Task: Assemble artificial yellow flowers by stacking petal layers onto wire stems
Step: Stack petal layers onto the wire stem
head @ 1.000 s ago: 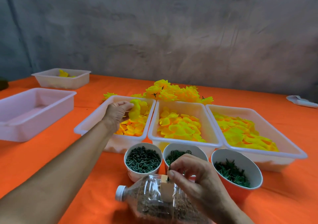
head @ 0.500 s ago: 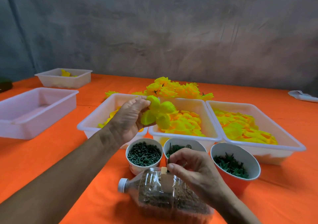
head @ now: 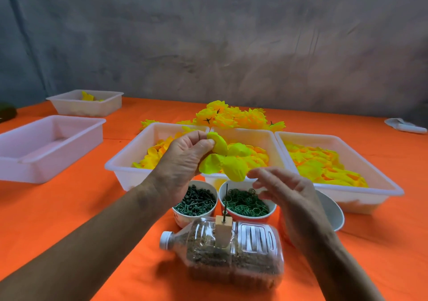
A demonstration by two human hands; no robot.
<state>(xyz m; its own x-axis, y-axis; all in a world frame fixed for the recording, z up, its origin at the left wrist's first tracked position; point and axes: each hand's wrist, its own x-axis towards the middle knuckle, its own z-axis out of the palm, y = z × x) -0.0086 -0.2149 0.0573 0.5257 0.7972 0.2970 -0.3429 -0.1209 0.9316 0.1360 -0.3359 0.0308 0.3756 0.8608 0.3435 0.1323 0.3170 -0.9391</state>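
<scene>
Yellow fabric petal layer (head: 222, 159) is pinched by the left hand (head: 183, 159) above three white plastic trays (head: 120, 164) of yellow petals. Right hand (head: 284, 192), fingers loosely spread, holds nothing. Below, two paper cups (head: 195, 217) hold green parts beside a lying sand-filled plastic bottle (head: 234, 254).

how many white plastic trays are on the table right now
5. Three side by side in the middle hold yellow petals: left tray, middle tray, right tray. A larger tray sits at the left, and a small tray behind it holds a few petals.
</scene>
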